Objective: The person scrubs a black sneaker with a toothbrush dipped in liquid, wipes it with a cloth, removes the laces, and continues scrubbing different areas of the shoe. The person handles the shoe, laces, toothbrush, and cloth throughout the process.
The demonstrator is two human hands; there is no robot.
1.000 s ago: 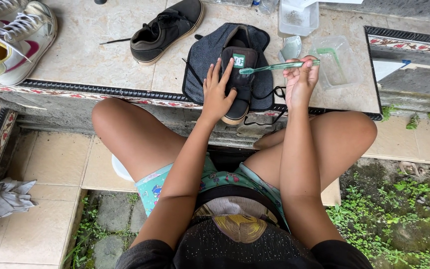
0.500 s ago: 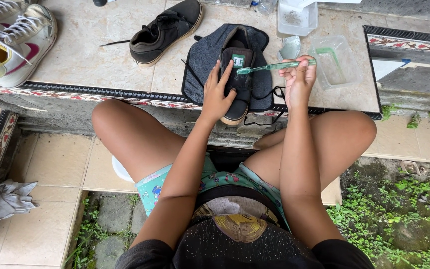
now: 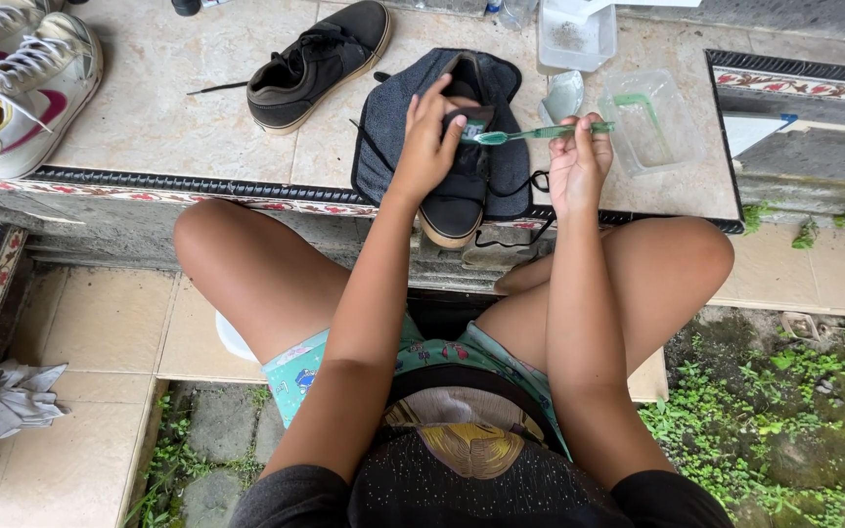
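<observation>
Both hands work over a dark shoe on the tiled ledge. Seen from the head camera, the left hand [image 3: 429, 140] presses down on the black shoe [image 3: 462, 186], fingers spread and curled over its tongue and opening, steadying it. That shoe lies on a dark grey cloth [image 3: 393, 127], its toe pointing back toward the person and reaching just past the ledge edge. The right hand [image 3: 579, 161] is closed around the handle of a green toothbrush [image 3: 540, 131], held level with the bristle head resting at the shoe's tongue, right beside the left fingers.

Just right of the brush sits a clear plastic tub [image 3: 652, 127] with a green tint inside, and behind it a second clear container [image 3: 577, 34] holding a little pale powder. A matching black shoe [image 3: 320, 64] lies well to the left of the cloth, a loose lace trailing from it. White sneakers [image 3: 17, 83] stand at the far left of the tiled ledge [image 3: 168, 117]. Down on the floor tiles, lower left, lies a crumpled white rag [image 3: 14, 401].
</observation>
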